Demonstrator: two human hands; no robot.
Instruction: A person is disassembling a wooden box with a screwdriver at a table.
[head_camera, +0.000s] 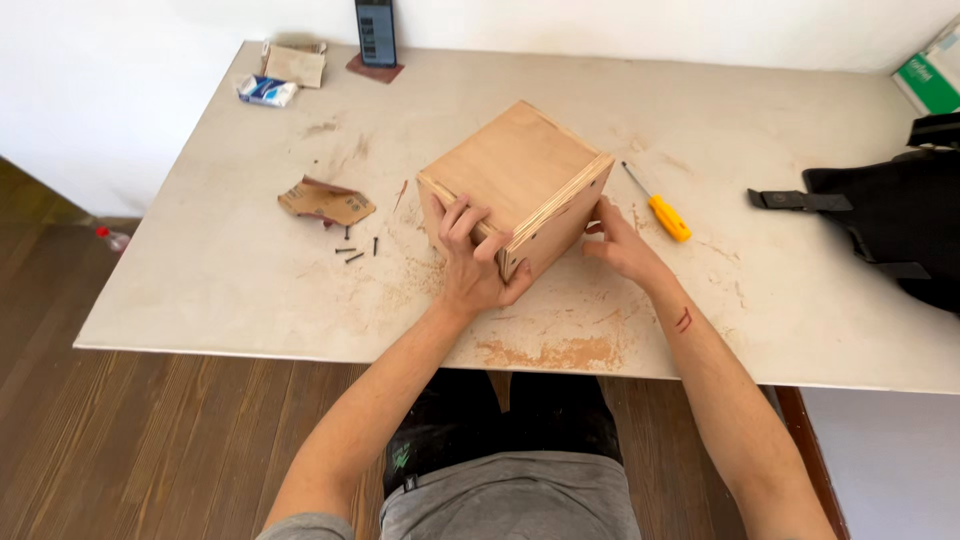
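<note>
Plywood box (520, 185) gripped by both hands (470, 262) on the table (200, 280), between loose screws (355, 247) and a yellow screwdriver (660, 207).

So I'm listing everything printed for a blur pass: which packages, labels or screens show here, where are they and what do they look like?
Small packet: table's far left corner, flat, white and blue.
Brown packet: just behind it, flat, tan paper.
Dark upright device: far edge by the wall, tall rectangle, black with pale rows, on a reddish base.
Box: far right corner, green and white, partly out of view.
</note>
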